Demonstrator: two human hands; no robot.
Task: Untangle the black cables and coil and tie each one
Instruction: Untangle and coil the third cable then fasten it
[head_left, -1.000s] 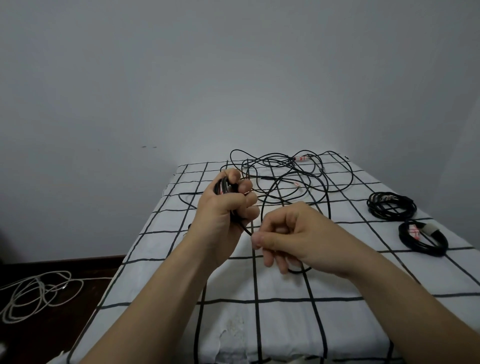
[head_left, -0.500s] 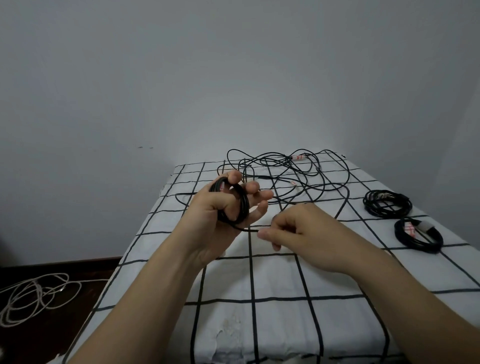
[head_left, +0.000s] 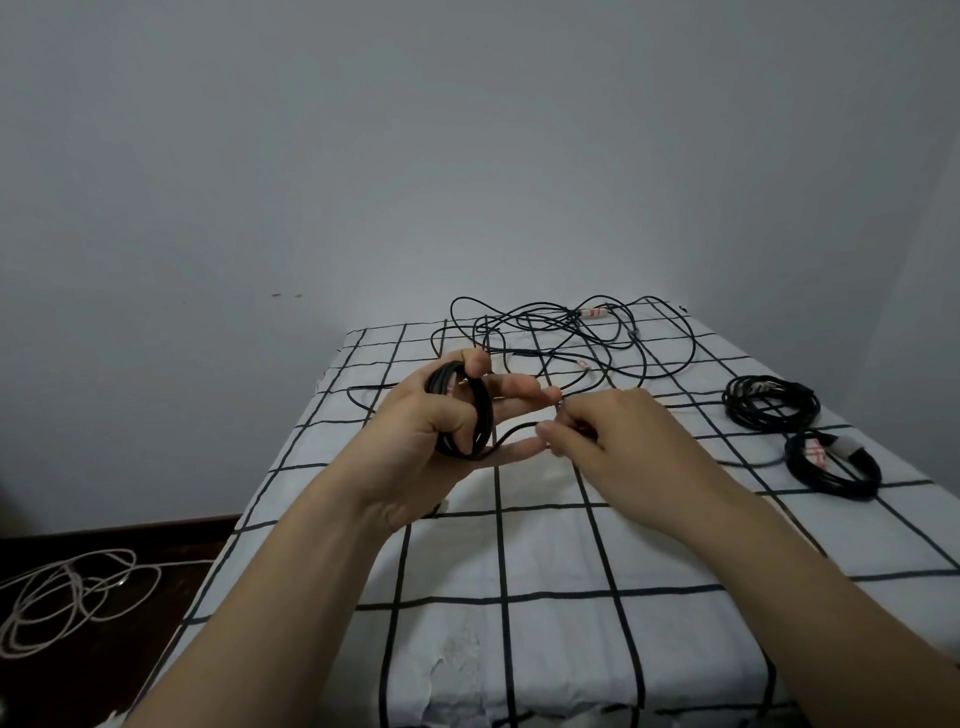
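Cable coil (head_left: 464, 415) hangs looped round the left hand (head_left: 415, 457), pinned under its thumb above the checked cloth (head_left: 519, 571), while the right hand (head_left: 618, 441) pinches the loose tail (head_left: 511, 433); with the left fingers splayed, a slack wrap could let loops spring off.

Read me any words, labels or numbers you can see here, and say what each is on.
No text is readable.
Red-and-white label on the nearest coiled cable: too blurred to read.
Red-and-white tag among the tangled cables: too small to read.
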